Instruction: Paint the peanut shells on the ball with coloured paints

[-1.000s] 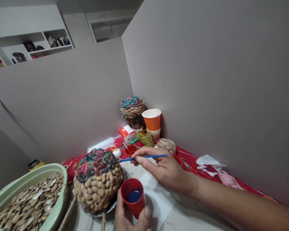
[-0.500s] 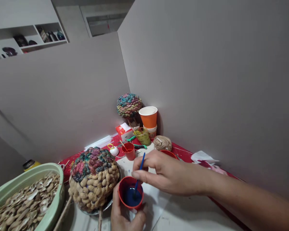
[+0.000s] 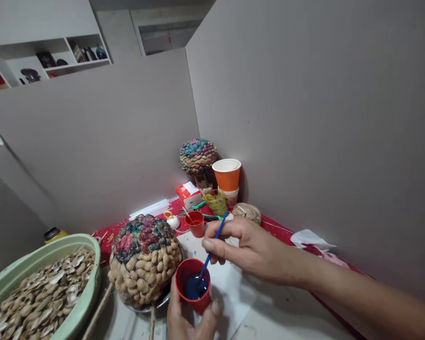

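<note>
My left hand [image 3: 189, 323] is wrapped round a red cup [image 3: 183, 278] of dark blue liquid at the lower middle. Between the fingertips of my right hand [image 3: 241, 243] is a blue paintbrush [image 3: 216, 236], its tip in the liquid. Left of the cup sits a dome of peanut shells [image 3: 145, 269], painted pink, green and dark blue on top and bare tan lower down. It rests on a shiny metal dish [image 3: 163, 300]. A white sheet [image 3: 233, 293] lies under my hands.
A green basket [image 3: 92, 283] of shells stands at the left. Behind are a second red cup [image 3: 197, 230], a jar of yellow-green paint [image 3: 216, 206], orange cup [image 3: 227, 179], twine ball [image 3: 250, 213], tissue pack [image 3: 190, 197] and painted shell piece [image 3: 197, 156]. Grey panels rise behind.
The view has shifted, so most things appear farther right. The brush leans more to the right, and my right hand is a little farther from the cup's rim. The cup is tilted slightly more.
</note>
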A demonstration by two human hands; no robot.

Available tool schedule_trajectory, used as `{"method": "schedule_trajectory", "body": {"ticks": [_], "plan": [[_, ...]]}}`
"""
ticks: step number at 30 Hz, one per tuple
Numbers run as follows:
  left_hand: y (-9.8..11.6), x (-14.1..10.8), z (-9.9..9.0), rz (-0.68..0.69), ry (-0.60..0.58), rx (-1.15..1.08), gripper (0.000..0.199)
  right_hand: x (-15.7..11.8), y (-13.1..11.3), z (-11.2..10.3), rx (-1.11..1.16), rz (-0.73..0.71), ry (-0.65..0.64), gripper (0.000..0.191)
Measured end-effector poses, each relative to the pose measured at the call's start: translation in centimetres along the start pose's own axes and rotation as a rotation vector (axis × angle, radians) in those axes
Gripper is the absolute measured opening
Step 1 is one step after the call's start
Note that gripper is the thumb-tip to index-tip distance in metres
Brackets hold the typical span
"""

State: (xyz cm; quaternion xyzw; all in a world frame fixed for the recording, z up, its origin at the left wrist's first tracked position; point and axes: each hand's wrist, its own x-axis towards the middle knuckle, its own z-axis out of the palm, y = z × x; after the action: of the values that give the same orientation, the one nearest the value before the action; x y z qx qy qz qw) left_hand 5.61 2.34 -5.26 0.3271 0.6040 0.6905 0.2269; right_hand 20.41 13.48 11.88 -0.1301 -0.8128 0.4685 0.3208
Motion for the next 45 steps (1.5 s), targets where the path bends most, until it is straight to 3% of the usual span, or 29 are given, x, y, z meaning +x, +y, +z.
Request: {"method": "schedule_trajectory", "body": {"ticks": [6,12,16,20,23,27,31,38,45], "plan": [[-0.1,0.0,-0.3,0.015,-0.015,-0.015,0.068,0.9,1.4,0.1,0.255,0.152,0.106,0.040],[1.1,-0.3,-0.2,-0.033,-0.014,-0.032,0.066,1.8,2.4,-0.5,0.306,0.163,0.215,0.052],[1.4,-0.5,-0.2,-0.042,-0.030,-0.039,0.071,1.6,2.7,-0.7,0.316,0.135,0.285,0.047],[1.1,-0.6,0.0,-0.032,-0.031,-0.051,0.072,1.0,2.9,0.8,0.420,0.068,0.259,0.036],[1.2,-0.6,0.4,0.023,-0.040,-0.071,0.069,0.6,2.9,2.9,0.487,0.116,0.224,0.027],[2.4,-0.5,0.8,0.114,-0.099,-0.107,0.055,0.6,2.7,5.2,0.482,0.151,0.217,0.027],[3.3,-0.5,0.7,0.109,-0.152,-0.091,0.053,0.9,2.7,6.1,0.458,0.108,0.265,0.026],[2.7,-0.5,0.3,0.049,-0.215,-0.006,0.059,0.5,3.0,5.8,0.339,0.068,0.286,0.020],[2.0,-0.2,0.1,0.086,-0.288,0.013,0.065,-0.1,2.5,5.6,0.316,-0.015,0.309,0.013]]}}
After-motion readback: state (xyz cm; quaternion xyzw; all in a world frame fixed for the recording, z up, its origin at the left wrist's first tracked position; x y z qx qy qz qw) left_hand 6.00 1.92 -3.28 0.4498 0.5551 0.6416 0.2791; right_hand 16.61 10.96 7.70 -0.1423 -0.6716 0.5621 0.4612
